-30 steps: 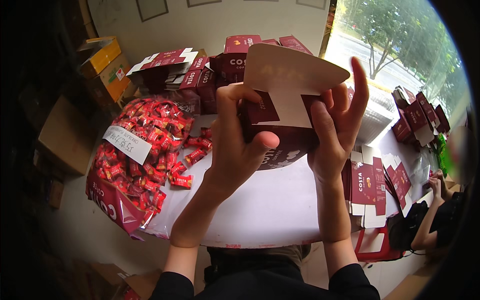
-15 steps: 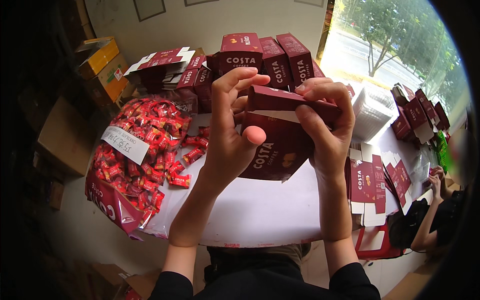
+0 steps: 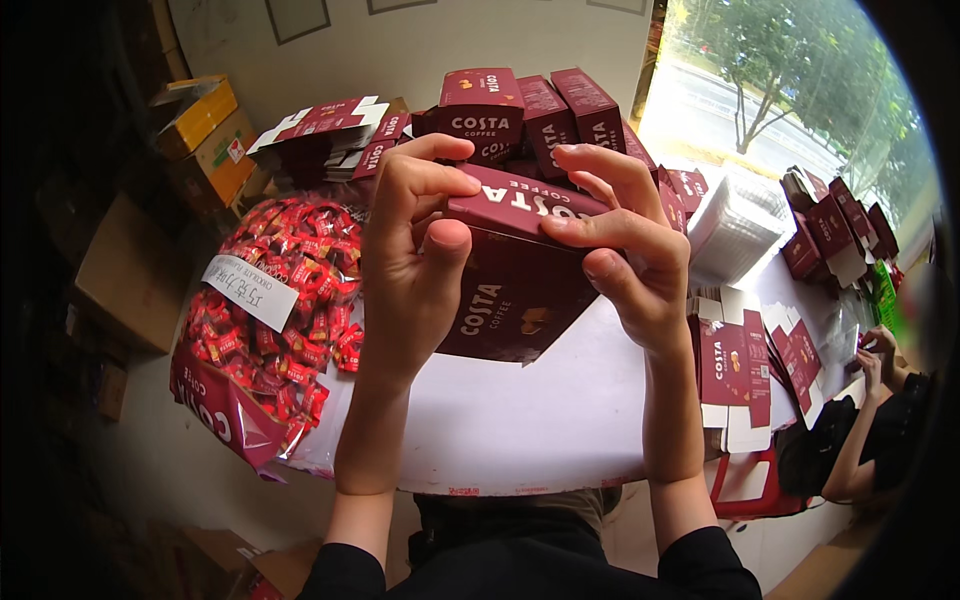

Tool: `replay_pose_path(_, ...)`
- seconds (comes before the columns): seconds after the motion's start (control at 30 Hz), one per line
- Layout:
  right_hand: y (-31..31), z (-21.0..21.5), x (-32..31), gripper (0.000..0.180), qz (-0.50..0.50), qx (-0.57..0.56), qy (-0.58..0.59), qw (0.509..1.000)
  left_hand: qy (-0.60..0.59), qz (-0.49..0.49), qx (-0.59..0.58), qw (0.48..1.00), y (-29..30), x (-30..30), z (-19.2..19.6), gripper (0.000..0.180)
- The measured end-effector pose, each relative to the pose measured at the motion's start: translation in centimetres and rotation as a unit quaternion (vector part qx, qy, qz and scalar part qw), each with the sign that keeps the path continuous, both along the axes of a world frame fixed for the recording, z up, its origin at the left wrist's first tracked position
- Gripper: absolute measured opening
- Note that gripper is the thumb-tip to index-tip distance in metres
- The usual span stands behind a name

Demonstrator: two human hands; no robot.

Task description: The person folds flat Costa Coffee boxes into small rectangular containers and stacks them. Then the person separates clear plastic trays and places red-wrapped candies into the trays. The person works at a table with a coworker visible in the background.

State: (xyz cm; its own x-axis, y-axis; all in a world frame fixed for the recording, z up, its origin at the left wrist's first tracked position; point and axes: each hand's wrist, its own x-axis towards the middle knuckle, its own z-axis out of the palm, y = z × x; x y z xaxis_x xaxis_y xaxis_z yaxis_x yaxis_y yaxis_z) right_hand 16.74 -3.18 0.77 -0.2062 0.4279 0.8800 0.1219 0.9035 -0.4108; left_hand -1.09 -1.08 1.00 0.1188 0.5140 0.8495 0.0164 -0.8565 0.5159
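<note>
A maroon cardboard carton [image 3: 520, 285] with white lettering is held up over the table between my two hands, its lid down flat across the top. My left hand [image 3: 412, 245] grips its left side, fingertips at the lid's left corner and thumb raised near the front face. At the right end, my right hand [image 3: 635, 245] has bent fingers along the lid's edge and thumb beside the corner. The carton's back and underside are hidden. Left of my left forearm lies a large clear bag [image 3: 270, 310] full of red-wrapped sweets.
Several maroon cartons [image 3: 482, 105] stand at the back, beside a stack of flattened ones [image 3: 320, 125]. On the right are more flat cartons [image 3: 735, 365], a stack of clear plastic trays [image 3: 738, 225] and another person's arm [image 3: 855, 450]. Brown boxes [image 3: 135, 275] stand far left.
The carton's lid, partly raised before with a white edge showing, now lies closed. Both hands and the carton have shifted left, and my right fingers have moved onto the lid's front edge.
</note>
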Motion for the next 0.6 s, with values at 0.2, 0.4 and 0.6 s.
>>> replay_pose_path(0.2, -0.6, 0.4, -0.2, 0.023, 0.016, -0.118, -0.104, 0.987, 0.092, 0.018, 0.037, 0.995, 0.6, -1.8, 0.3, 0.037)
replay_pose_path(0.4, -0.8, 0.7, 2.7, 0.038, -0.051, -0.233, -0.215, 0.947, 0.118, 0.058, 0.125, 0.983, -0.1, -1.4, 0.8, 0.042)
replay_pose_path(0.6, 1.1, 1.9, 4.4, 0.076, -0.059, -0.178, 0.266, 0.946, -0.114, 0.068, 0.157, 0.979, -1.6, -3.8, 2.4, 0.028)
